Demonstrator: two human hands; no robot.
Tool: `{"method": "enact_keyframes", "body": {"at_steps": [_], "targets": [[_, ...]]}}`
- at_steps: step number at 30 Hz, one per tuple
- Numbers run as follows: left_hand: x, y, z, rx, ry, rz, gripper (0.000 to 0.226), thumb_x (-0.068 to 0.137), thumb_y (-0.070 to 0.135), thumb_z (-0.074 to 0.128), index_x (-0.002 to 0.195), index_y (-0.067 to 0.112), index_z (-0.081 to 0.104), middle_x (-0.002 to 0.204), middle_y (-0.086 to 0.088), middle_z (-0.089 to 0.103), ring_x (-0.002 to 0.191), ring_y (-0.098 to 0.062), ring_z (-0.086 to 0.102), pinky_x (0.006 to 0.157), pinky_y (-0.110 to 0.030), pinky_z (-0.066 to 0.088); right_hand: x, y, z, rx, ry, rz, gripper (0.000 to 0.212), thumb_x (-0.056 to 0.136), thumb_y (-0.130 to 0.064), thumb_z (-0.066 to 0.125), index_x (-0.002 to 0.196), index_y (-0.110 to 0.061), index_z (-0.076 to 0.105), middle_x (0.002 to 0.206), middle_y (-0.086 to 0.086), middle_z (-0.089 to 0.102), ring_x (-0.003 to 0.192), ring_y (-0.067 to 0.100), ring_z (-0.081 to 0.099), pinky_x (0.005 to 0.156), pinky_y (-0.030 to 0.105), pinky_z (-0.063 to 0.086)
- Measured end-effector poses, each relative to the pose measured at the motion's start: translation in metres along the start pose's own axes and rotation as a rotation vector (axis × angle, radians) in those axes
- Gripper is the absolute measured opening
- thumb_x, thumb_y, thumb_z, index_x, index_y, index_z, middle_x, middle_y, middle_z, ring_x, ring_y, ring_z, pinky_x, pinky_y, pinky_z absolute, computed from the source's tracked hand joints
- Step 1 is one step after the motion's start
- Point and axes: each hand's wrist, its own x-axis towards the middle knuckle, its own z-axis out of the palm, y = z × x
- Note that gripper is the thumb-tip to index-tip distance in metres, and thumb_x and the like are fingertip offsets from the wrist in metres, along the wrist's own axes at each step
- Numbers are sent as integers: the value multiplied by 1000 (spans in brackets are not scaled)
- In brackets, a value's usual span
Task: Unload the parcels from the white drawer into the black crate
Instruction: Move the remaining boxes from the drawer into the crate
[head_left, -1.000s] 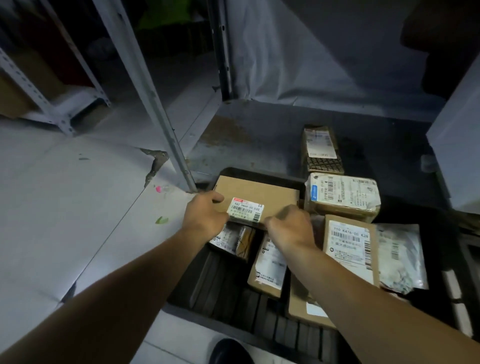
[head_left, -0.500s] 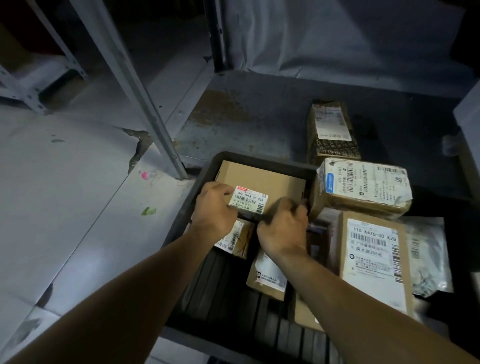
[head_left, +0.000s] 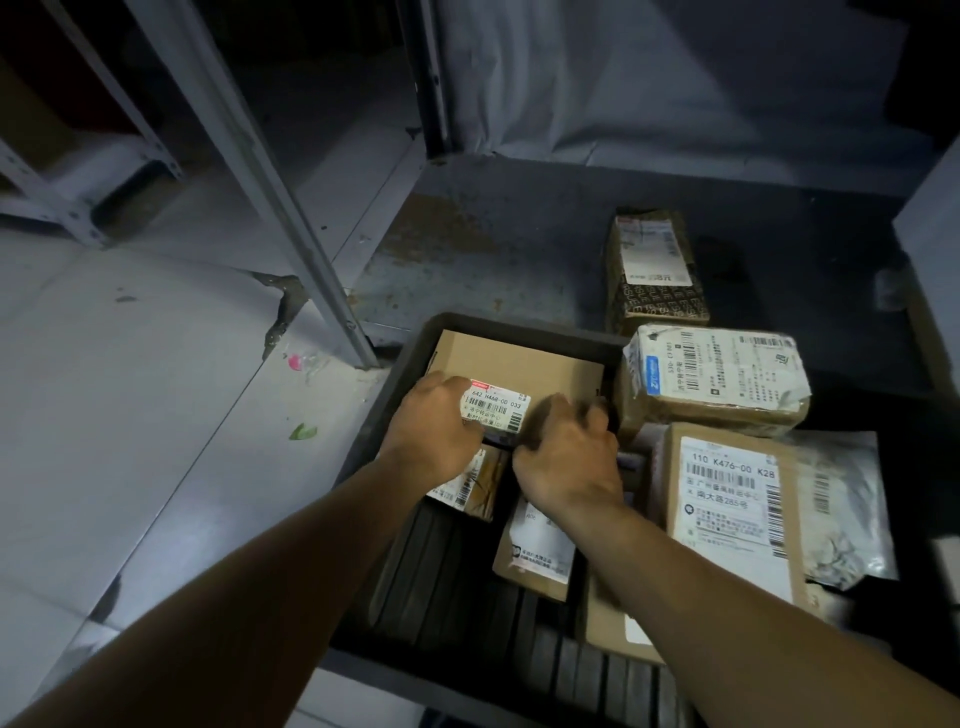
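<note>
A flat brown cardboard box (head_left: 524, 369) with a white barcode label lies in the far left corner of the black crate (head_left: 410, 358). My left hand (head_left: 434, 431) grips its near left edge beside the label. My right hand (head_left: 569, 457) holds the near right edge with curled, slightly blurred fingers. Under my hands sit two small labelled parcels (head_left: 478, 486) (head_left: 537, 551). To the right lie a taped parcel (head_left: 711, 382), a labelled brown box (head_left: 727, 504) and a grey poly bag (head_left: 841, 509).
A patterned box (head_left: 654, 265) stands on the worn metal shelf (head_left: 493, 249) behind the crate. A grey rack post (head_left: 291, 234) slants down to the crate's far left corner. A white panel (head_left: 930, 208) shows at the right edge. Pale floor lies to the left.
Both hands have brought the flat brown box down from over the crate's far rim into its far left corner. The view has moved closer.
</note>
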Motion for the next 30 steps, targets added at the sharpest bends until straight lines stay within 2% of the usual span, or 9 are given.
{"method": "enact_keyframes", "body": {"at_steps": [2, 4, 6, 8, 11, 15, 21, 26, 30], "targets": [[-2, 4, -13, 14, 10, 10, 48, 94, 17, 65, 141, 11, 55, 142, -6, 53, 126, -25, 53, 103, -32, 44, -7, 0, -10, -42, -23, -76, 61, 91, -29, 61, 147, -19, 38, 154, 15, 26, 142, 42, 29, 111, 47, 38], [-5, 9, -29, 144, 6, 72, 59, 96, 24, 63, 151, 16, 43, 156, -7, 42, 141, -26, 42, 113, -37, 38, -16, -2, -21, -87, -36, -166, 64, 93, -29, 60, 151, -20, 36, 157, 14, 25, 146, 40, 25, 115, 44, 36], [-11, 15, -45, 404, -39, 163, 67, 99, 35, 58, 158, 23, 29, 166, -8, 22, 154, -30, 17, 123, -44, 25, -26, -3, -33, -174, -18, -271, 73, 95, -34, 60, 158, -23, 26, 162, 13, 19, 152, 36, 15, 119, 44, 30], [-18, 24, -61, 606, -100, 241, 74, 99, 46, 53, 161, 28, 16, 170, -8, 2, 157, -31, -4, 126, -50, 11, -37, -4, -49, -313, 19, -366, 79, 96, -41, 59, 161, -25, 16, 167, 13, 9, 155, 35, 4, 124, 48, 21], [-26, 43, -85, 708, -145, 233, 85, 96, 61, 49, 162, 31, 3, 169, -9, -15, 155, -33, -18, 124, -57, 1, -55, -4, -78, -453, 59, -443, 84, 97, -50, 56, 162, -29, 6, 171, 11, -5, 157, 33, -9, 127, 51, 7], [-39, 80, -116, 768, -116, 229, 92, 93, 73, 43, 161, 33, -4, 168, -10, -21, 154, -34, -21, 124, -60, 1, -83, 0, -118, -506, 117, -471, 89, 97, -54, 55, 163, -31, 0, 171, 8, -12, 157, 30, -14, 127, 52, 6], [-76, 137, -136, 817, -68, 330, 91, 92, 78, 34, 161, 34, -7, 168, -8, -21, 154, -31, -21, 124, -60, -1, -132, 29, -179, -513, 238, -446, 85, 97, -54, 53, 163, -33, 3, 171, 7, -6, 157, 29, -10, 127, 51, 6], [-96, 208, -131, 760, -31, 405, 90, 91, 81, 25, 160, 36, -12, 169, -5, -18, 155, -29, -18, 124, -59, -1, -171, 79, -242, -516, 349, -363, 86, 97, -57, 54, 162, -35, 3, 172, 5, -5, 157, 28, -10, 127, 51, 7], [-110, 283, -114, 693, 21, 514, 87, 93, 79, 24, 161, 35, -7, 170, -6, -11, 156, -29, -12, 125, -57, 3, -200, 134, -291, -537, 418, -263, 85, 97, -59, 53, 162, -34, 4, 171, 7, -1, 157, 30, -5, 126, 50, 9]]}}
